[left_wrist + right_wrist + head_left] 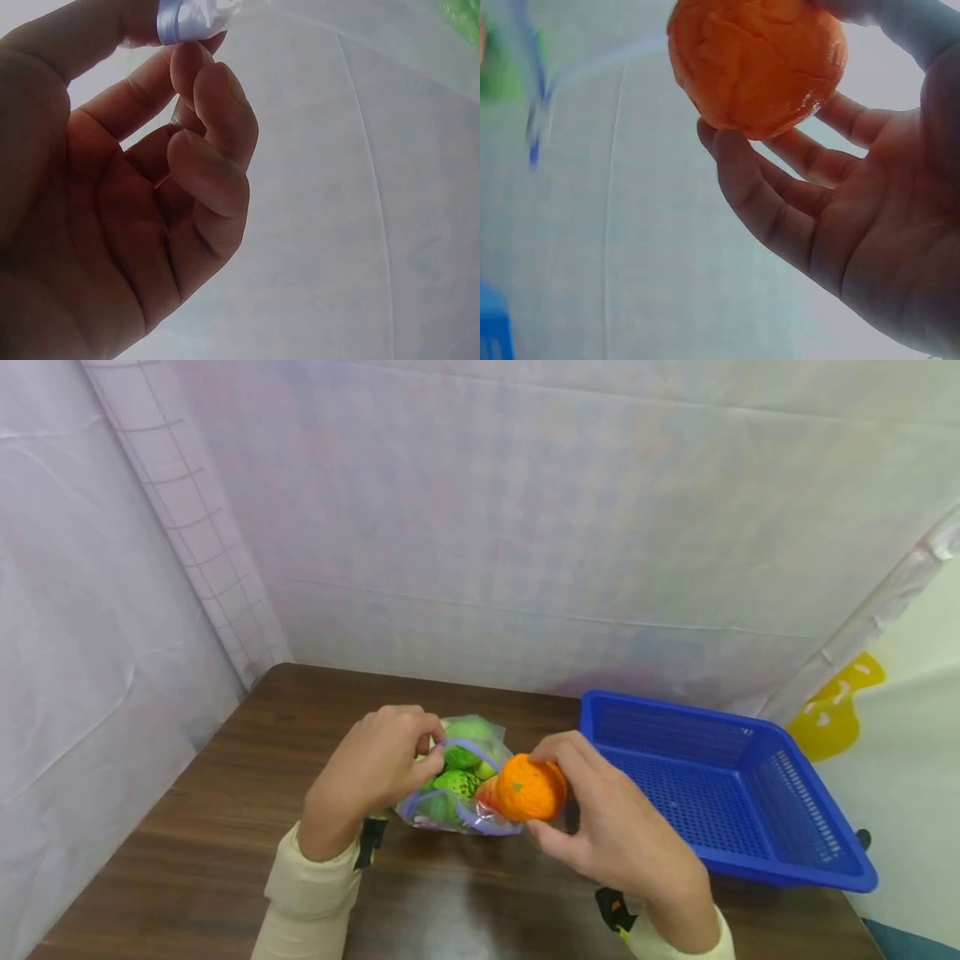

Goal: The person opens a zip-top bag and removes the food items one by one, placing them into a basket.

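A clear plastic bag with a purple zip edge [470, 747] sits on the table, its mouth spread. Green fruits or vegetables [457, 783] and something reddish [487, 793] lie inside it. My left hand [378, 760] pinches the bag's rim between thumb and index finger; the left wrist view shows the purple strip [178, 21] in that pinch. An orange [528, 787] is held by my right hand [618, 814], thumb and fingers around its sides, at the right end of the bag's mouth. In the right wrist view the orange [754, 64] has a wrinkled, shiny skin.
A blue plastic basket [817, 852] with perforated sides stands at the table's right. Behind the brown wooden table [247, 793] hangs a pale cloth wall [480, 527]. A yellow shape [825, 727] is on the right-hand cloth, and a small dark object peeks out beyond the basket.
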The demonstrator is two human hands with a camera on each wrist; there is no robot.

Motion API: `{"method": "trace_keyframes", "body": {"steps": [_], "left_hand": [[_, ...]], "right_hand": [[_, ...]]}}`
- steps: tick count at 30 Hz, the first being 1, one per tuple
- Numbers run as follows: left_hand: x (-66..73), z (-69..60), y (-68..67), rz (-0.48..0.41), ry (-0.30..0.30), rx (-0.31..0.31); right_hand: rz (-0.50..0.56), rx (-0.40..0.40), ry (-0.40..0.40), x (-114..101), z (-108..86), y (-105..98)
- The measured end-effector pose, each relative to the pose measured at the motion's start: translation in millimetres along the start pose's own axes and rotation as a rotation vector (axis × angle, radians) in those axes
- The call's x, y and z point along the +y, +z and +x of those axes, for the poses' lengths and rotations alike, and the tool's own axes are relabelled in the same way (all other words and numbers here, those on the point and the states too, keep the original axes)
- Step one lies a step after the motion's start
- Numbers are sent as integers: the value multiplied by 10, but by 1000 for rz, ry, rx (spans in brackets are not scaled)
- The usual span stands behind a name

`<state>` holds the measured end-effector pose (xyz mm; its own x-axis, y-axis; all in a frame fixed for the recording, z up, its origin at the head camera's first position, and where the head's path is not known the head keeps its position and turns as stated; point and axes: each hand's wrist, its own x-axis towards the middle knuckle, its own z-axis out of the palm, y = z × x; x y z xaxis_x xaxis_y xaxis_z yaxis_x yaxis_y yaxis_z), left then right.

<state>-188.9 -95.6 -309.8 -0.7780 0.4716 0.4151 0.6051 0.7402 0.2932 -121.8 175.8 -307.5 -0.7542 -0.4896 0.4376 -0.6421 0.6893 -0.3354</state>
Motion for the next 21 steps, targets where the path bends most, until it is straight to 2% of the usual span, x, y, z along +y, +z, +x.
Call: {"method": "trace_keyframes", "body": {"steps": [4,7,11,15,21], "left_hand": [[-6,4,6,0,5,-2],[2,6,5,-2,3,-7],[14,9,2,-3,3,-17],[23,13,11,-3,-3,-37],[45,6,19,-13,-11,-51]], "right_hand": [[-85,53,-11,190,-16,-177],[-109,54,-20,332,-1,-340],[-61,8,3,520,64,-555],[-22,-49,68,746,176,-731],[-105,-121,124,1048,278,-847]]}}
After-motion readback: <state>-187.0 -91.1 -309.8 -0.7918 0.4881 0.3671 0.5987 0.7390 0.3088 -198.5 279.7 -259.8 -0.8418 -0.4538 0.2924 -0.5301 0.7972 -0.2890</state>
